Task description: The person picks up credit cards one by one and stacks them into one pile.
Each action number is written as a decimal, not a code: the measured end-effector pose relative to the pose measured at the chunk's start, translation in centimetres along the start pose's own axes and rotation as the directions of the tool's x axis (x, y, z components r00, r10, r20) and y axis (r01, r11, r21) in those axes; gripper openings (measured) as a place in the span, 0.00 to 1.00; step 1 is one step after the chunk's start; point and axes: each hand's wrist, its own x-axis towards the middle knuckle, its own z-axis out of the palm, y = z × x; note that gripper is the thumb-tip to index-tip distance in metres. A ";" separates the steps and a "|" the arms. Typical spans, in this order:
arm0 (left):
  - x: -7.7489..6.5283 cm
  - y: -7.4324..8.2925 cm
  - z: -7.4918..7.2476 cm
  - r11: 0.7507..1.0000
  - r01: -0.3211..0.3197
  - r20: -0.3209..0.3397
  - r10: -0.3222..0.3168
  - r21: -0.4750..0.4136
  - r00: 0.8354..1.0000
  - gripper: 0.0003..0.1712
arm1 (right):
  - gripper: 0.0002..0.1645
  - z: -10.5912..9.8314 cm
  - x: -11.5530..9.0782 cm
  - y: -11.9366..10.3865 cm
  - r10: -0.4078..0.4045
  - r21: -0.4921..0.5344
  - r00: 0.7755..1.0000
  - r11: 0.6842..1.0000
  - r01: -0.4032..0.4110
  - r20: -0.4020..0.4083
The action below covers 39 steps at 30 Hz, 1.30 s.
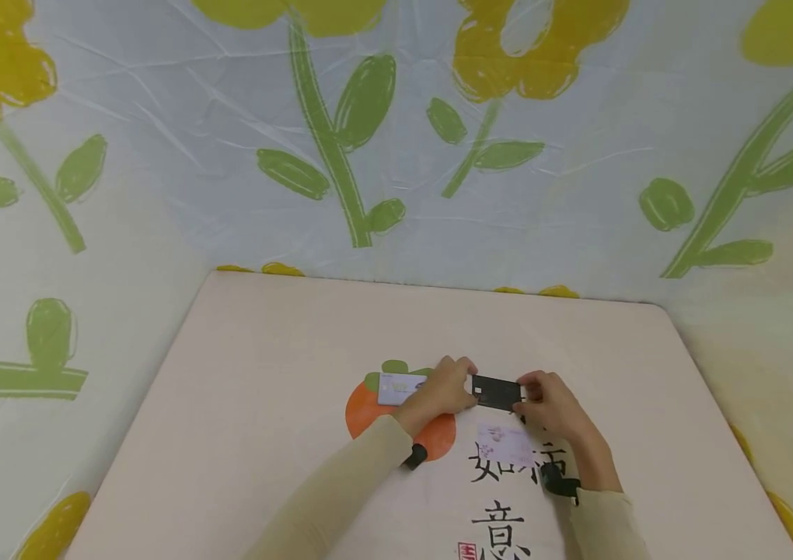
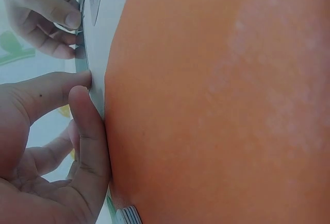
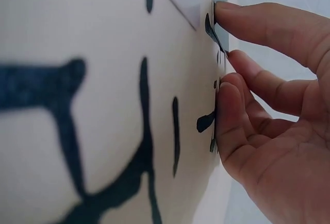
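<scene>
A black card point(image 1: 497, 393) with a small pale chip lies between the two hands, close over the table. My left hand point(image 1: 444, 387) pinches its left edge, with fingers at the far corner and thumb at the near one. At the right edge, my right hand point(image 1: 550, 404) holds it between thumb and fingers. In the right wrist view the right fingertips point(image 3: 229, 100) are right at the table surface, where the card shows only as a thin edge. A pale purple card point(image 1: 504, 445) lies just below the black one, over printed characters.
Left of the left hand, a stack of pale cards point(image 1: 396, 387) sits on the printed orange fruit point(image 1: 361, 412); its layered edge point(image 2: 129, 214) shows in the left wrist view. Flower-patterned cloth point(image 1: 410, 155) walls in the pink table point(image 1: 263, 342). Black characters point(image 1: 501, 529) run down the near side.
</scene>
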 end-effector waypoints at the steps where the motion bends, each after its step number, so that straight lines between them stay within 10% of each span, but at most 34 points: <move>1: 0.0 0.1 0.0 1.000 0.006 0.004 -0.006 0.004 1.000 0.28 | 0.26 0.0 0.0 0.0 0.005 0.005 1.000 1.000 -0.005 0.006; 25: 0.1 0.4 0.7 0.995 -0.082 -0.076 0.086 0.061 0.993 0.27 | 0.21 -0.2 -0.3 -0.4 0.120 0.097 0.992 0.988 -0.116 -0.032; 39: -0.5 -0.5 1.1 0.969 -0.026 -0.068 0.010 -0.247 0.998 0.32 | 0.25 0.5 -0.2 -0.7 0.173 0.181 0.983 0.970 -0.161 -0.056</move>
